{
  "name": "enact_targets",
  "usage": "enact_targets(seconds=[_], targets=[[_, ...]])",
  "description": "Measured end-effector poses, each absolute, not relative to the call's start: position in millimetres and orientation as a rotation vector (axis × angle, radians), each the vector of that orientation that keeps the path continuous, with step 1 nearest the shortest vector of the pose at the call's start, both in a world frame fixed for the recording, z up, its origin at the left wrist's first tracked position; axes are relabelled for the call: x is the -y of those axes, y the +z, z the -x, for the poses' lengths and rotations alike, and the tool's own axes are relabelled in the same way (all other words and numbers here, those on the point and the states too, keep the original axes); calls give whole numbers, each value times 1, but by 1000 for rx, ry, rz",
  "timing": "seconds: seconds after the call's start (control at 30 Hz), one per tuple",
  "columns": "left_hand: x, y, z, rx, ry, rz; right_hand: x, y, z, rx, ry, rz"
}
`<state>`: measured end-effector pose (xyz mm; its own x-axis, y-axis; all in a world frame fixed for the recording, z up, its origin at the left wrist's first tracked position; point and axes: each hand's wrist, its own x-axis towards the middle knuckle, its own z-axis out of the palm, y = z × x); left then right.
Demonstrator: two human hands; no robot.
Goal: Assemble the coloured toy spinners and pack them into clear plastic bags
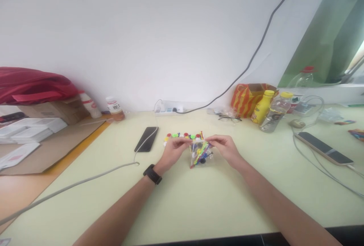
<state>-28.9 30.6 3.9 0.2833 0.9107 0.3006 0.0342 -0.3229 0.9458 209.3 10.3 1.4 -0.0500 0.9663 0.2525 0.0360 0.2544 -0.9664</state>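
A small clear plastic bag [201,154] with colourful small pieces in it is between my hands, above the pale table. My left hand [175,149] pinches the bag's top edge at its left end. At the other end, the fingers of my right hand [225,148] are closed on the same edge. Inside the bag I see thin green, pink and blue strips and dark and blue round bits, too small to name exactly. Just behind it lie several small round coloured pieces [175,135] in red, green, white and yellow, partly hidden by my left hand.
Left of my hands lies a black phone [146,139] with a cable across it. A power strip [170,111] sits by the wall. To the right are glasses [229,118], a yellow bottle [262,107], a clear bottle [275,113] and another phone [324,148]. White trays [35,129] are stacked at left.
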Motion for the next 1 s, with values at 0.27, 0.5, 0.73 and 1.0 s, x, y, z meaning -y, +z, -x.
enact_targets(seconds=[0.27, 0.5, 0.73, 1.0], targets=[[-29, 4, 27, -919, 1193, -1672, -4, 4, -205, 1513, 1043, 1018], [-21, 8, 22, -888, 1098, -1876, -2, 5, -202, 1647, 1038, 1006], [-16, 12, 21, -841, 1050, -1831, 6, 9, -196, 1761, 898, 998], [-15, 10, 21, -839, 1003, -1829, 5, 9, -198, 1769, 951, 964]])
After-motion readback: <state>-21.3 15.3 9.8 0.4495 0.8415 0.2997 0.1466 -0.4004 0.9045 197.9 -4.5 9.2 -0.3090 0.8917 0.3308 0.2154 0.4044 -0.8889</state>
